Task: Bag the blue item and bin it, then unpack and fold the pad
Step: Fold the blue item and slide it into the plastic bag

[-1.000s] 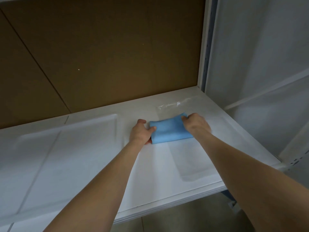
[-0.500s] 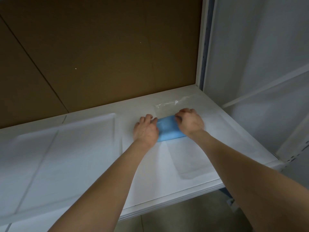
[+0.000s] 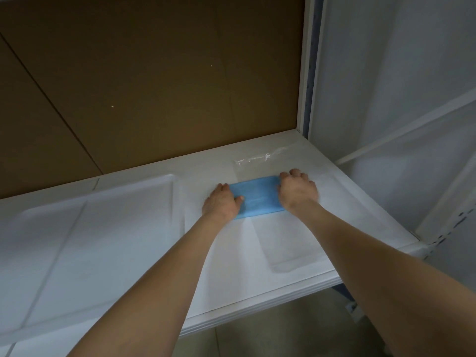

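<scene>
Head view is showing the blue item (image 3: 257, 197) lying crosswise between left hand (image 3: 221, 204) and right hand (image 3: 298, 191), each gripping one end, clear bag (image 3: 255, 163) just beyond.

Storeroom or stockroom, white shelf (image 3: 360, 202), cardboard backing (image 3: 154, 86), slotted metal rack upright (image 3: 447, 229)

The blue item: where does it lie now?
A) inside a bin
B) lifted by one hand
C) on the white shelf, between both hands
C: the blue item lies on the white shelf, left hand at one end, right hand at the other.
</scene>
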Available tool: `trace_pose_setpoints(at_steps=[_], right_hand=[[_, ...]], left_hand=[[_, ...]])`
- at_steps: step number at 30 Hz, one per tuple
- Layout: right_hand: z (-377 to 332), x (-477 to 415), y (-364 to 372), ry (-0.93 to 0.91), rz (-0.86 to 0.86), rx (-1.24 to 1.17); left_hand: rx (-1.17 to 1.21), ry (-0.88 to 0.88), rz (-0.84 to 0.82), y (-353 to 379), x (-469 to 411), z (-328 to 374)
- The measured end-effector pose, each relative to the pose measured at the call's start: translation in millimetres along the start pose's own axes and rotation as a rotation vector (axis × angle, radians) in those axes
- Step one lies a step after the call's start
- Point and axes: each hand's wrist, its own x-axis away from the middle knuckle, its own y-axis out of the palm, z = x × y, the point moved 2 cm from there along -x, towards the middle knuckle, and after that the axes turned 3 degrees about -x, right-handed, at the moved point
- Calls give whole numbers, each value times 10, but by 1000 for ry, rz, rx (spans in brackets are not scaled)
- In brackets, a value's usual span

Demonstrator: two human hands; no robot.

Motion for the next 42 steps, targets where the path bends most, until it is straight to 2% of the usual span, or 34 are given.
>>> trace_pose_setpoints(at_steps=[1,3,7,14,18,21,24,29,32,36,38,40,42], right_hand=[[9,15,-57,35,59,-48],[30,35,-143,140,52,-225],[21,88,-221,284,-95,-424],[-13,52,-149,302,-177,-626],[-19,84,-74,335,-178,-821],[-13,102,-77,304,-202,-906],[-13,136,-218,217,-163,-714],[-59,319,-593,-119,5,-381],[-47,390,-672,-77,-138,-380],[77,514,-752,47,-131,-456],[200,547,-728,150,-88,-615],[325,577,-665,284,-64,-824],[423,619,-563,386,-86,-959]], left_hand=[[89,-57,56,-64,9,7],[270,-195,98,-158,-13,7],[837,-405,-13,-199,-38,31],[1080,-447,-172,-198,132,3],[1124,-417,-230,-216,204,17],[1109,-338,-199,-304,246,79],[1105,-194,-159,-405,256,185],[865,54,-163,-599,411,493],[785,123,-143,-647,492,636],[788,101,-22,-613,576,713],[729,-13,17,-547,603,646],[704,-178,-27,-450,654,531],[833,-312,-136,-356,743,453]])
